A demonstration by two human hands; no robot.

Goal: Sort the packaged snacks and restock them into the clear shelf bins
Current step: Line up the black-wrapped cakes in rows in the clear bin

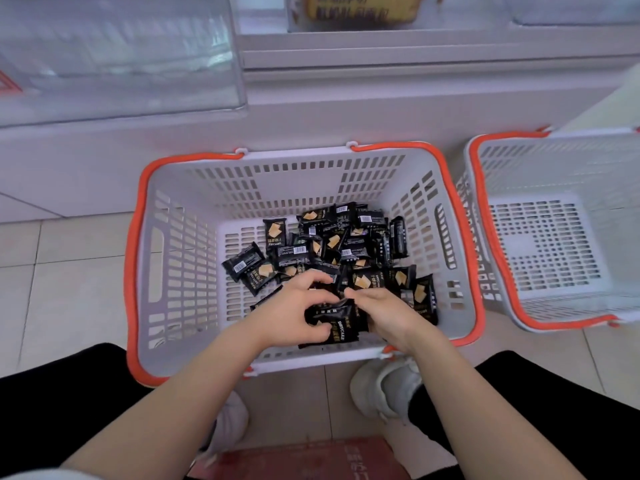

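Shelving with a clear shelf bin (117, 53) stood behind the grey basket (180, 271), and a second basket (540, 237) stood just beside it, to the right. Black snack packets (332, 244) lay heaped inside the grey basket. Both hands were over its near side: the left hand (294, 313) and the right hand (384, 313) had their fingers closed around a gathered bunch of packets (336, 323). The gathering step seemed in hand; next the bunch probably needed lifting to the bin without dropping any.

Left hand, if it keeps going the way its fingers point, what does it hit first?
The left hand points right, across the basket. First in line is the black snack packet it already grips, then the right hand holding the same bunch. Depth is unclear, but they look almost touching.
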